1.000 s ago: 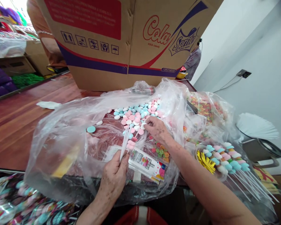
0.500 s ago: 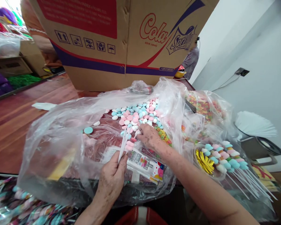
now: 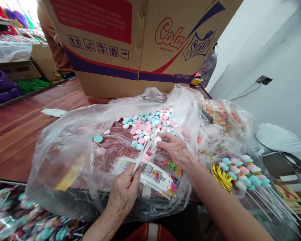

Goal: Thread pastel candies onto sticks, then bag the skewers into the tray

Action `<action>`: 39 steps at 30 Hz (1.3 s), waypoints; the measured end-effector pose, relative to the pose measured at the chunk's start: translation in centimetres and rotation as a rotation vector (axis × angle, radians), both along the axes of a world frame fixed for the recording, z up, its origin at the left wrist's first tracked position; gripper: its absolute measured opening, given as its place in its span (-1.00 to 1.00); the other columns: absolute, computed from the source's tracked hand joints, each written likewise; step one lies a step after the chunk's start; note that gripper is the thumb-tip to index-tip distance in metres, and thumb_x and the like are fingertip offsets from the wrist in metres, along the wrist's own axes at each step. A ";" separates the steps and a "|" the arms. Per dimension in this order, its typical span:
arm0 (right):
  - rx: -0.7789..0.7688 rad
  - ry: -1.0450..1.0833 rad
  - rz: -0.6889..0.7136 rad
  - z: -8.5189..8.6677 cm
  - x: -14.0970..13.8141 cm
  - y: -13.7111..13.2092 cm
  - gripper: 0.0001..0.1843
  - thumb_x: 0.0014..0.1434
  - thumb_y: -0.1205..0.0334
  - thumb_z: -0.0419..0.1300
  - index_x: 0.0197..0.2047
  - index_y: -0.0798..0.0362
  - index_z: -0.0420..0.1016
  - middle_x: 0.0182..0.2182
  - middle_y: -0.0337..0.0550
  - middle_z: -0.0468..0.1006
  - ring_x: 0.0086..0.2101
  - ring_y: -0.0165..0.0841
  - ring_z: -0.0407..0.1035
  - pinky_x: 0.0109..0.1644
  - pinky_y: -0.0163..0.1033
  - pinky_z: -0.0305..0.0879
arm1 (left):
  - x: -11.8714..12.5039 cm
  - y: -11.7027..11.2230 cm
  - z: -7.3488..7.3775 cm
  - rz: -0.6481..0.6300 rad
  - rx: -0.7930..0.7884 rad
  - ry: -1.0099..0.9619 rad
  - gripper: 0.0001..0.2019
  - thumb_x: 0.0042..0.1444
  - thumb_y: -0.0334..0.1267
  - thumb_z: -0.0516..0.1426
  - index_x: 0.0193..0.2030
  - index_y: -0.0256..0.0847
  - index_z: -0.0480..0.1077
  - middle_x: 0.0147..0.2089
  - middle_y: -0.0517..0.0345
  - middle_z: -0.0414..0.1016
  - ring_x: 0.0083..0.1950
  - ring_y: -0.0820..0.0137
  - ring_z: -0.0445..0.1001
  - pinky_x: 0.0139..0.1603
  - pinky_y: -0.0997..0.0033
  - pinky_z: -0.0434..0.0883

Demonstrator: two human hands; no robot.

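Observation:
My left hand (image 3: 125, 185) is closed around several thin white sticks (image 3: 142, 152), which fan upward; pink candy pieces (image 3: 145, 158) are on or beside one of them. At the stick tips my right hand (image 3: 174, 149) pinches a white round candy (image 3: 157, 140) between thumb and fingers. Just beyond both hands lies a heap of pink, blue and white candies (image 3: 147, 125) on clear plastic sheeting (image 3: 75, 134). Under the hands are printed packets (image 3: 157, 175). Beneath my right wrist, green and orange ring candies (image 3: 174, 165) show in part.
A large cardboard box (image 3: 110, 70) stands behind the heap. To the right, candy skewers (image 3: 251, 172) and gold ties (image 3: 222, 177) rest in and over a clear tub, near a grey jug (image 3: 278, 167). Bagged gummies (image 3: 223, 115) lie behind. Wrapped candies (image 3: 27, 214) sit lower left.
My right hand has moved from the candy heap to the stick tips, now showing a white candy in its fingers. My left hand has shifted slightly right with the sticks.

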State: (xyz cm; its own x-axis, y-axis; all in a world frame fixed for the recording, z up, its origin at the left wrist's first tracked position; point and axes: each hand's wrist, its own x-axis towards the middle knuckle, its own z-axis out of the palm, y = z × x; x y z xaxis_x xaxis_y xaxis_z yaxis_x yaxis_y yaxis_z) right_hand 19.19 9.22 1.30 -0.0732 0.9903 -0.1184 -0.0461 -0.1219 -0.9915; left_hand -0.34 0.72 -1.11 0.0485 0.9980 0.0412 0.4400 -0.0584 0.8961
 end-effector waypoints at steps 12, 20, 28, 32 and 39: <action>0.019 0.135 0.017 0.8 -0.7 -1.1 -0.66 -0.07 0.10 0.42 -0.22 0.03 0.55 -0.39 -0.28 0.58 -0.39 -0.42 0.45 -0.24 -0.29 0.39 | 0.2 0.2 -0.2 0.013 -0.016 0.022 -0.67 0.21 -0.08 -0.01 -0.20 -0.20 0.52 -0.46 0.20 0.52 -0.43 0.35 0.43 -0.37 0.44 0.32; 0.152 -0.022 -0.033 -0.1 -0.1 -1.2 -0.76 0.09 0.11 0.31 -0.17 -0.01 0.64 -0.38 -0.27 0.60 -0.36 -0.41 0.43 -0.25 -0.31 0.33 | 0.2 0.1 0.0 0.021 -0.017 0.054 -0.67 0.21 -0.07 -0.01 -0.24 -0.20 0.51 -0.50 0.21 0.47 -0.44 0.34 0.42 -0.37 0.43 0.31; 0.136 -0.065 -0.098 0.4 -0.6 -1.9 -0.76 -0.01 0.09 0.37 -0.25 -0.01 0.67 -0.40 -0.27 0.60 -0.40 -0.40 0.42 -0.29 -0.30 0.36 | 0.3 0.0 0.1 0.002 0.000 0.031 -0.68 0.21 -0.06 0.00 -0.26 -0.20 0.50 -0.57 0.27 0.39 -0.52 0.39 0.32 -0.48 0.47 0.26; 0.092 -0.024 -0.107 0.7 -0.8 -2.2 -0.76 -0.03 0.08 0.38 -0.27 -0.03 0.67 -0.41 -0.27 0.60 -0.40 -0.39 0.43 -0.28 -0.28 0.39 | 0.1 -0.1 -0.2 -0.007 -0.005 0.006 -0.70 0.24 -0.08 0.01 -0.24 -0.17 0.50 -0.54 0.28 0.41 -0.49 0.39 0.35 -0.44 0.48 0.29; 0.200 -0.206 -0.091 -0.1 -0.6 -2.8 -0.77 0.10 0.11 0.30 -0.17 -0.05 0.67 -0.29 -0.21 0.63 -0.35 -0.35 0.45 -0.25 -0.25 0.39 | -0.2 0.1 -0.9 -0.017 -0.030 0.005 -0.69 0.26 -0.04 0.01 -0.22 -0.17 0.49 -0.52 0.26 0.41 -0.47 0.37 0.37 -0.41 0.47 0.31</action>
State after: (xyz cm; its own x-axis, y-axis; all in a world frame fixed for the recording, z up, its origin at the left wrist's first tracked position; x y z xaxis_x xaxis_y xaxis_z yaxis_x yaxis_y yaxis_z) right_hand 18.54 6.41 1.16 0.0225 0.9968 0.0763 0.1570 0.0719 -0.9850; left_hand -0.56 0.77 -2.01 0.0655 0.9978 0.0106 0.4434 -0.0386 0.8955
